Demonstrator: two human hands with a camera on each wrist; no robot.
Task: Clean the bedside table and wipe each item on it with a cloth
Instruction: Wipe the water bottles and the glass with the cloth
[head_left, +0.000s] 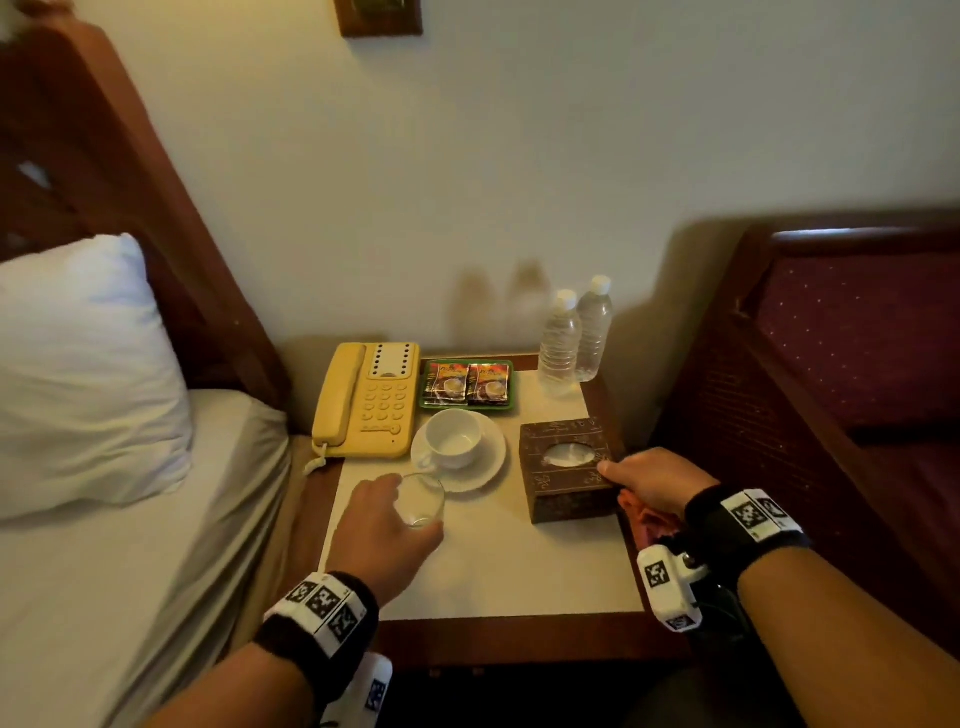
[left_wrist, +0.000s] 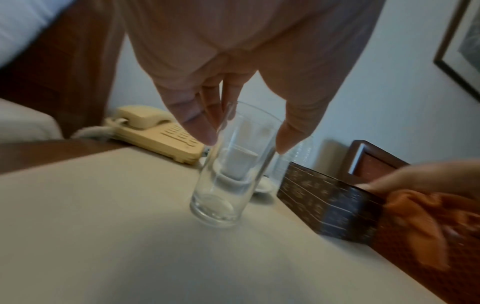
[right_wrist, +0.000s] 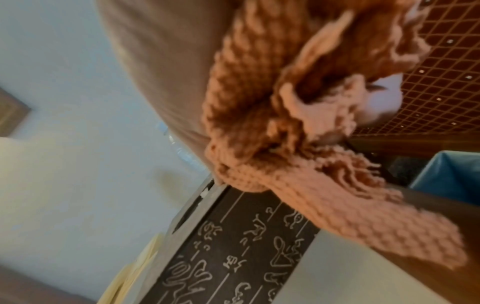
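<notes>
A clear drinking glass (head_left: 422, 501) (left_wrist: 233, 174) stands on the cream top of the bedside table (head_left: 498, 561). My left hand (head_left: 410, 512) (left_wrist: 245, 142) grips it near the rim, fingers on one side and thumb on the other. My right hand (head_left: 639, 480) holds a bunched orange cloth (head_left: 649, 519) (left_wrist: 420, 222) (right_wrist: 298, 123) against the right side of a dark patterned tissue box (head_left: 563, 467) (right_wrist: 233, 257). Its thumb lies on the box's top edge. The other fingers are hidden under the cloth.
Behind the glass are a white cup (head_left: 452, 436) on a saucer (head_left: 488, 467), a yellow telephone (head_left: 363, 400), a green tray of sachets (head_left: 467, 387) and two water bottles (head_left: 558, 343). A bed with a pillow (head_left: 78, 364) lies left, an armchair (head_left: 857, 338) right.
</notes>
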